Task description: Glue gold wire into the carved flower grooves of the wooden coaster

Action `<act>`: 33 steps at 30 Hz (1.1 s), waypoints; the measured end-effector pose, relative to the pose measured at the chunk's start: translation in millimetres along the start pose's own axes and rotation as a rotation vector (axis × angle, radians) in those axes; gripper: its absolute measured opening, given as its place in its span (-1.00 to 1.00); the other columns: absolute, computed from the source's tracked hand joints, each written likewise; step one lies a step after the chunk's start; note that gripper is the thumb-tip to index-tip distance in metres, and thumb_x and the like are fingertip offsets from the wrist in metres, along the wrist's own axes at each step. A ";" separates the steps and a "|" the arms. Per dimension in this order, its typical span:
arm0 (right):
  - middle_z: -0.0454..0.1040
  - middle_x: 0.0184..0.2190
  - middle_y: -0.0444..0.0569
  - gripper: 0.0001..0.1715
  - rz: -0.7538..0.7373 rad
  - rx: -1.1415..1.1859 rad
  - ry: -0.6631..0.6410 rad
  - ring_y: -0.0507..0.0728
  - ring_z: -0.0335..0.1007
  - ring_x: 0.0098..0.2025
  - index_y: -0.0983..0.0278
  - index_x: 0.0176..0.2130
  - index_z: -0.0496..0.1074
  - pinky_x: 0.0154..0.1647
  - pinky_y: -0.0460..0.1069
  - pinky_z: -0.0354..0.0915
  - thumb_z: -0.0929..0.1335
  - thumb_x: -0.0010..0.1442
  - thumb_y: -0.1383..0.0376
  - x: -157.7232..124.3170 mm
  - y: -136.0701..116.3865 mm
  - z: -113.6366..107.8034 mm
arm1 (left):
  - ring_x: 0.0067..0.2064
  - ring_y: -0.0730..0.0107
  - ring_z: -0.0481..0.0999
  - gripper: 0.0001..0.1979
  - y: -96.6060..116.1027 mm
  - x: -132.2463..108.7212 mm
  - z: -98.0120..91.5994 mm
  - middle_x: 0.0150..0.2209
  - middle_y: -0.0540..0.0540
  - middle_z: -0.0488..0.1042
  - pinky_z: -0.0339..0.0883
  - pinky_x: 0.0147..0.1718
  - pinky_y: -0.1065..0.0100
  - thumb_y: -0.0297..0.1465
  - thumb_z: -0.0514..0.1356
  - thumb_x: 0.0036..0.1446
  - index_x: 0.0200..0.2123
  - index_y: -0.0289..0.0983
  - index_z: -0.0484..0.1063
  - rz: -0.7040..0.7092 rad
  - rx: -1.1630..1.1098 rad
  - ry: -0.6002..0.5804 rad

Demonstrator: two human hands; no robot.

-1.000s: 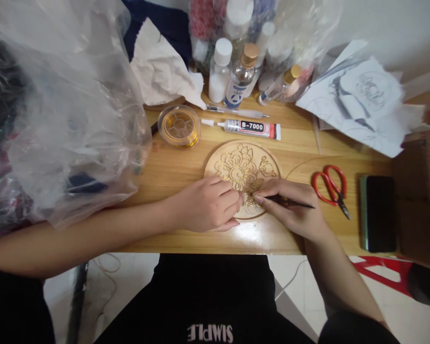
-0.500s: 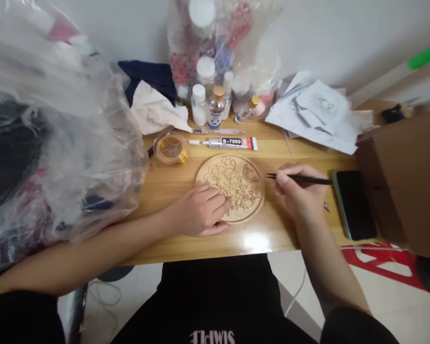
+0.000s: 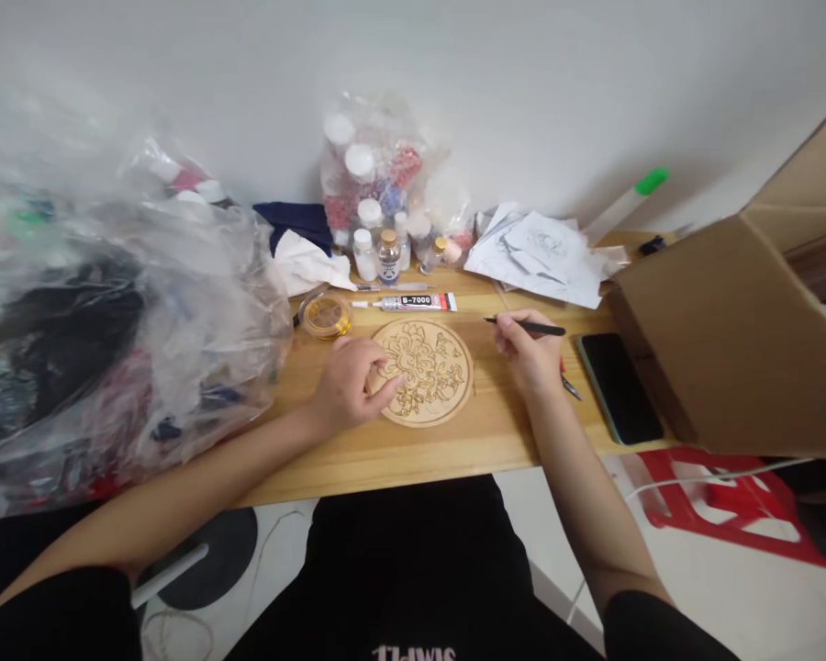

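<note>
A round wooden board [image 3: 427,413] lies on the table, carrying a raised flower pattern outlined in gold wire. My left hand [image 3: 354,381] is over its left edge, fingers loosely bent, thumb apart from them, with nothing seen in it. Whether it touches the board I cannot tell. Just right of the board, my right hand [image 3: 533,358] pinches black tweezers [image 3: 541,328], their tips pointing left toward the board's upper right edge. Whether the tips hold anything is too small to see. Beside that wrist rests a small tool with a metal tip [image 3: 571,388], partly hidden.
Behind the board are a B-7000 glue tube [image 3: 417,302], a spool of gold wire [image 3: 328,316], and several small bottles [image 3: 388,257]. Plastic bags [image 3: 206,321] crowd the left. A phone [image 3: 619,387] and a cardboard box [image 3: 716,340] stand right; paper sheets [image 3: 537,252] lie behind.
My left hand has drawn back leftward off the pattern to the board's edge, its thumb now apart. My right hand still holds the tweezers near the board. The camera view has shifted.
</note>
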State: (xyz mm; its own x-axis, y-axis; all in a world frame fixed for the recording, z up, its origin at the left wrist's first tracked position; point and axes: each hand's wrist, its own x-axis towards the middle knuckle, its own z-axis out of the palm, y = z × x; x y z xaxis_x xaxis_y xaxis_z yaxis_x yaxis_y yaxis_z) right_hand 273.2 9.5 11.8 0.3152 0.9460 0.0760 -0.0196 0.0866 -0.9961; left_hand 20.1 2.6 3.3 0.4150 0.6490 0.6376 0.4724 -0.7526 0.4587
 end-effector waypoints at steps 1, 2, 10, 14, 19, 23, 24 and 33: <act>0.40 -0.65 -0.19 -0.74 -0.006 -0.019 -0.015 -0.09 0.18 -0.67 0.27 -0.51 0.41 -0.67 -0.14 0.08 0.47 -0.09 0.16 -0.3 0.2 0.4 | -0.39 0.41 0.40 -0.88 1.8 3.2 -1.5 -0.44 0.00 0.39 0.25 -0.29 0.28 -0.35 0.15 0.10 -0.34 -0.26 0.26 -0.025 0.009 -0.003; 0.40 -0.65 -0.19 -0.75 -0.013 -0.035 -0.029 -0.08 0.19 -0.67 0.27 -0.51 0.42 -0.66 -0.14 0.10 0.47 -0.09 0.17 -0.8 0.3 1.0 | -0.36 0.39 0.41 -0.91 3.9 7.4 -4.1 -0.41 -0.02 0.41 0.26 -0.28 0.28 -0.38 0.15 0.10 -0.34 -0.27 0.29 -0.058 0.004 -0.005; 0.40 -0.62 -0.16 -0.84 -0.062 -0.105 -0.134 -0.01 0.30 -0.57 0.27 -0.50 0.49 -0.46 -0.05 0.30 0.48 -0.09 0.24 -7.3 -2.2 6.6 | -0.45 0.48 0.39 -0.85 6.8 44.4 -27.6 -0.49 0.02 0.45 0.28 -0.42 0.41 -0.34 0.34 -0.14 -0.53 -0.27 0.44 -0.710 -0.483 0.055; 0.43 -0.60 -0.15 -0.84 -0.072 -0.072 -0.162 0.01 0.33 -0.54 0.26 -0.51 0.47 -0.44 -0.03 0.33 0.48 -0.09 0.23 -8.7 -1.7 7.4 | -0.46 0.53 0.41 -0.77 -0.7 50.3 -10.5 -0.52 0.03 0.45 0.30 -0.41 0.45 -0.32 0.38 -0.20 -0.52 -0.31 0.42 -0.808 -0.649 0.076; 0.47 -0.57 -0.14 -0.83 -0.059 -0.019 -0.263 0.00 0.36 -0.53 0.25 -0.47 0.48 -0.45 -0.05 0.35 0.48 -0.06 0.21 -15.7 -10.3 7.1 | -0.48 0.56 0.41 -0.71 -4.0 57.3 9.8 -0.51 -0.01 0.46 0.31 -0.43 0.47 -0.22 0.35 -0.10 -0.45 -0.34 0.44 -0.905 -0.915 -0.007; 0.55 -0.45 -0.10 -0.79 -0.018 0.004 -0.456 0.00 0.45 -0.46 0.24 -0.41 0.51 -0.39 -0.06 0.41 0.51 -0.12 0.25 -16.8 -31.4 9.7 | -0.48 0.50 0.46 -0.67 -3.1 56.1 12.0 -0.46 -0.11 0.52 0.35 -0.44 0.42 -0.23 0.40 -0.16 -0.46 -0.39 0.47 -0.956 -1.111 -0.172; 0.56 -0.45 -0.10 -0.78 -0.008 0.009 -0.501 0.01 0.46 -0.44 0.24 -0.40 0.52 -0.38 -0.07 0.42 0.52 -0.14 0.26 -14.8 -36.4 11.8 | -0.49 0.48 0.47 -0.66 -2.9 55.0 11.9 -0.46 -0.12 0.52 0.36 -0.44 0.42 -0.23 0.40 -0.17 -0.46 -0.39 0.48 -0.965 -1.148 -0.198; 0.56 -0.50 -0.12 -0.72 0.076 0.129 -0.636 -0.01 0.45 -0.51 0.25 -0.45 0.49 -0.52 -0.12 0.38 0.53 -0.19 0.19 9.9 -28.2 45.0 | -0.48 0.39 0.54 -0.64 -3.8 51.3 14.2 -0.46 -0.17 0.56 0.38 -0.48 0.43 -0.19 0.39 -0.15 -0.38 -0.38 0.53 -0.973 -1.320 -0.229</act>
State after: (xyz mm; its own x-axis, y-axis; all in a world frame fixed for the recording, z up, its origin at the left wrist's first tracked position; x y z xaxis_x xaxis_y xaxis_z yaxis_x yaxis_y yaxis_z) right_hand 234.2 30.5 42.8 -0.3139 0.9477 0.0569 -0.1456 0.0112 -0.9893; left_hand 50.5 40.2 25.5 0.5331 0.8149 -0.2276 -0.2871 0.4272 0.8573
